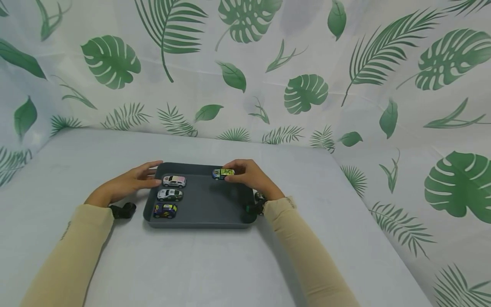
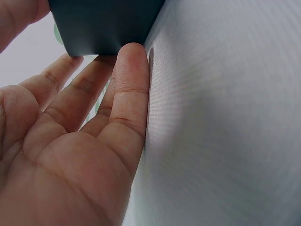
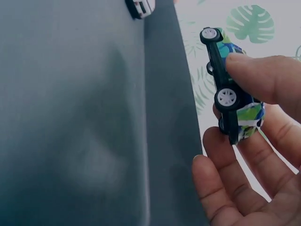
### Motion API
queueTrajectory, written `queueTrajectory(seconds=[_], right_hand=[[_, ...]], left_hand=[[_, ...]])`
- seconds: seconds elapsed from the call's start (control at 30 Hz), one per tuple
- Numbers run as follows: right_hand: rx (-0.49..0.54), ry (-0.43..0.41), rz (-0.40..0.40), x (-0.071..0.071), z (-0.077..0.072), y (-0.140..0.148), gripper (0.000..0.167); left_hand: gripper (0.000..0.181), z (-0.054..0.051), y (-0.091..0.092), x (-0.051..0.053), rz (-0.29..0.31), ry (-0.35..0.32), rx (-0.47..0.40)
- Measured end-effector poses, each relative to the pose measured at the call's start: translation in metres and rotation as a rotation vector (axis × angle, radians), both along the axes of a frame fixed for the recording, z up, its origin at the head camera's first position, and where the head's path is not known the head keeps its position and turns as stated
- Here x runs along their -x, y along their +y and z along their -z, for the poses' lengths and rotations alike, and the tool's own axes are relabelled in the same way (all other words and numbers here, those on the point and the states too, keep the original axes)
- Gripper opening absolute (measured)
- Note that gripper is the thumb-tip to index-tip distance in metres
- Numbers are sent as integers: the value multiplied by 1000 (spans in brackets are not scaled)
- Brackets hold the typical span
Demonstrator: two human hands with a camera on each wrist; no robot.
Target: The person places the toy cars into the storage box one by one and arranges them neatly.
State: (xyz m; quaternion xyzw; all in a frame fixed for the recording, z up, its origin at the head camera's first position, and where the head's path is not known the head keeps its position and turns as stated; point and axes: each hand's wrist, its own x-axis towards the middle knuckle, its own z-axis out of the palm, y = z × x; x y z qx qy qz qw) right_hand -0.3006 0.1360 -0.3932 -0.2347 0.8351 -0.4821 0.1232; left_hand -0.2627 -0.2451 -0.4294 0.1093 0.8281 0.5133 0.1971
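In the head view a grey tray (image 1: pixel 215 224) lies on the table. Down its left side stand three toy cars: a white and pink one (image 1: pixel 174 181), a white and black one (image 1: pixel 170 195) and a dark blue and yellow one (image 1: pixel 165 210). My right hand (image 1: pixel 249 174) pinches a green and blue toy car (image 1: pixel 223 173) above the tray's back right part. In the right wrist view this toy car (image 3: pixel 240 110) is tilted, wheels toward the tray. My left hand (image 1: pixel 132 182) rests at the tray's left edge, its fairly straight fingers (image 2: pixel 130 80) touching the outer wall (image 2: pixel 101 28).
A white cloth covers the table (image 1: pixel 184 268). Behind and to the right hangs a white curtain (image 1: pixel 264 59) printed with green leaves. A black wrist camera (image 1: pixel 123 210) is strapped at the left wrist; dark gear (image 1: pixel 259 204) also shows by the right wrist.
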Motion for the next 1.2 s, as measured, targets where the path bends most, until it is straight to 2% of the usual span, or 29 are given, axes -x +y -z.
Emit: queueTrajectory(seconds=[0.17, 0.53, 0.9, 1.2], right_hand=[[3, -23, 31, 1, 4, -9, 34], [-1, -46, 35, 2, 7, -29, 32], [-83, -77, 72, 1, 9, -46, 30], [-198, -10, 84, -1, 10, -59, 28]], left_hand=[[92, -1, 0, 0, -2, -1, -2], [92, -2, -1, -1, 1, 0, 2], [90, -1, -1, -1, 2, 2, -10], [91, 1, 0, 1, -3, 3, -15]])
